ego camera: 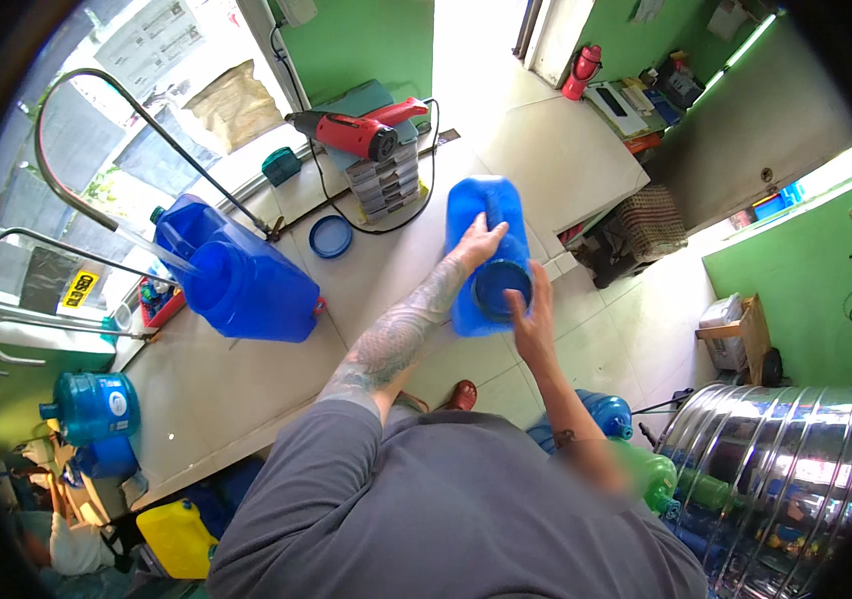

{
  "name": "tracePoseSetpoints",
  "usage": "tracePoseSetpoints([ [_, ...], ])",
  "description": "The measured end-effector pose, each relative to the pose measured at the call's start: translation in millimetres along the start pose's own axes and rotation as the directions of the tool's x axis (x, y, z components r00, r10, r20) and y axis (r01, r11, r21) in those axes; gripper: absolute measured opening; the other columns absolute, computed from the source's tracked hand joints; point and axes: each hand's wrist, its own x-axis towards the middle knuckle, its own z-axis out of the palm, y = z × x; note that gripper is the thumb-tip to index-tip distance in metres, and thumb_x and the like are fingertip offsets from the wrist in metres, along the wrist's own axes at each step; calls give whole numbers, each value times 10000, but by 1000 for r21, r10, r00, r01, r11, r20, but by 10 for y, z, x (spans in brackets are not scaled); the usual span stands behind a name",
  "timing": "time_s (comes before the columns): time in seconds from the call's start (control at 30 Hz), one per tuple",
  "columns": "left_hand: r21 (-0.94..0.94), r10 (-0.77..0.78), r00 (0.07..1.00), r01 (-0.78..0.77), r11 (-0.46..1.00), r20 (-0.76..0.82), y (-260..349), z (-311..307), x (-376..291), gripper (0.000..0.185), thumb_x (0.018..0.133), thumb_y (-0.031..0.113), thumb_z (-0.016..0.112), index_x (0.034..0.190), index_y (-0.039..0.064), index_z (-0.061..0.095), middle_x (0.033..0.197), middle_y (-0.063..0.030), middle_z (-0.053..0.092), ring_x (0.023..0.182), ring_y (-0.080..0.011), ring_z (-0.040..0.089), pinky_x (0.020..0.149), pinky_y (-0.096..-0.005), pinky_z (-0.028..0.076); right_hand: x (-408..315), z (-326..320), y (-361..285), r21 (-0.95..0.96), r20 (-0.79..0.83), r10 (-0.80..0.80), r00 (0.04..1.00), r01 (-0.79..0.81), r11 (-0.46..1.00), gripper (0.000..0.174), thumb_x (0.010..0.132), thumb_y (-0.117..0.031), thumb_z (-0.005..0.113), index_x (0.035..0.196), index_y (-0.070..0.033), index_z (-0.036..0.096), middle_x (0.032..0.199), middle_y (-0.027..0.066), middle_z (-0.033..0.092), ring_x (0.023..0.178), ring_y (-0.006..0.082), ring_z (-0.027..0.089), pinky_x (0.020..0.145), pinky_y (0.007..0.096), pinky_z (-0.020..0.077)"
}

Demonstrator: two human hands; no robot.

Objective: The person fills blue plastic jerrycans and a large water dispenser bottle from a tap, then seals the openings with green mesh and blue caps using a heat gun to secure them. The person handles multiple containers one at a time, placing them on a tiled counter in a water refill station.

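Note:
My left hand (480,243) grips the moulded handle of a blue plastic water jug (463,202) in front of me. My right hand (534,322) is at the jug's round dark blue lid (499,293), the thumb over its face and the fingers along the jug's right side; how firmly they hold is unclear. To the left, a second blue jug (269,292) stands on the tiled counter, its wide mouth uncovered. Water from a curved metal spout (100,217) pours into that mouth. A loose blue lid (331,236) lies on the counter beside it.
A red heat gun (347,133) with a trailing cord rests on stacked plastic drawers (385,183). More bent spouts (21,320) stick out at left. A teal bottle (100,408) stands at the counter's left end. Green jugs (651,475) and a ribbed steel tank (778,457) are at right.

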Motion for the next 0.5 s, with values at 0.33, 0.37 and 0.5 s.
tracePoseSetpoints([
  [0.33, -169, 145, 987, -132, 977, 70, -502, -336, -638, 650, 1012, 444, 538, 1469, 0, 408, 1506, -227, 419, 1417, -321, 391, 1156, -405, 336, 1194, 304, 64, -690, 22, -363, 931, 277, 669, 743, 821, -445, 752, 1447, -139, 494, 1539, 176, 361, 1423, 434, 305, 1051, 621, 358],
  [0.37, -208, 64, 991, -38, 977, 119, -615, -430, -776, 630, 1006, 426, 552, 1454, 1, 424, 1484, -235, 445, 1389, -335, 433, 1145, -422, 355, 1323, 289, 101, -699, 44, -363, 931, 288, 655, 743, 827, -456, 744, 1451, -142, 491, 1539, 175, 362, 1421, 434, 308, 1045, 618, 365],
  [0.5, -233, -92, 989, 117, 965, 116, -1075, -831, -1245, 520, 1004, 359, 590, 1397, 30, 500, 1366, -179, 581, 1263, -285, 569, 1061, -386, 455, 2014, 242, 239, -699, 103, -429, 898, 372, 611, 752, 851, -465, 725, 1467, -120, 467, 1514, 211, 385, 1386, 473, 346, 1094, 571, 348],
])
